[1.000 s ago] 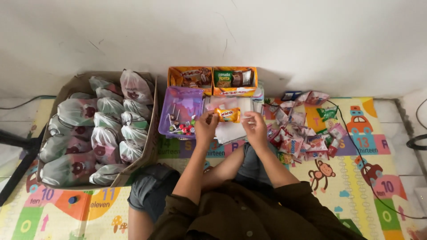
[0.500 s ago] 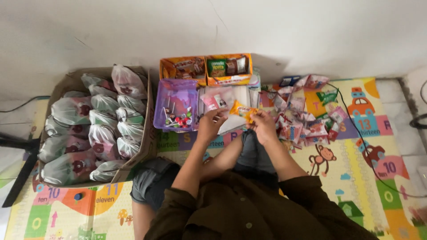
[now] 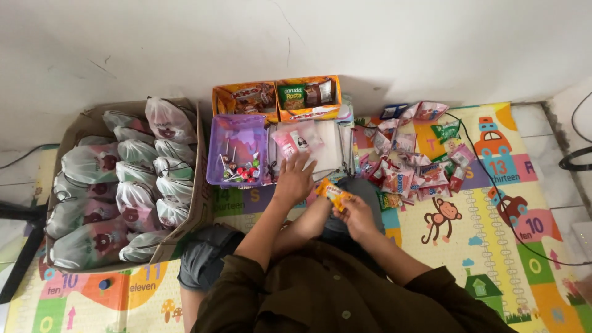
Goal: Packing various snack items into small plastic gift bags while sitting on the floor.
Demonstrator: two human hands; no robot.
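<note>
Head view looks straight down at me seated on the play mat (image 3: pixel 468 246), a bright foam mat with animals and coloured squares, its far edge against the white wall. My right hand (image 3: pixel 356 214) is closed around 1 orange snack packet (image 3: pixel 333 192), pinching its near end between thumb and fingers so the packet sticks out toward my left, just above my knee. My left hand (image 3: pixel 295 179) is stretched forward with fingers spread and loose, gripping nothing, its fingertips touching the near edge of the clear tray (image 3: pixel 320 148) that holds white and pink sachets. Just beside that tray, toward the mat's left, sits the purple tray (image 3: pixel 237 139) with lollipops lying loose in its near half. Behind both trays, along the mat's far edge by the wall, stand 2 orange boxes (image 3: pixel 277 100) side by side, each with packets inside. A heap of loose sweets and snack packets (image 3: pixel 413 166) spreads over the mat to the right of the clear tray, reaching toward the far right corner, and a black cable (image 3: pixel 493 185) runs across that side. At the mat's left edge stands a cardboard box (image 3: pixel 197 203) filled with tied drawstring bags (image 3: pixel 117 191), pale and packed in rows.
</note>
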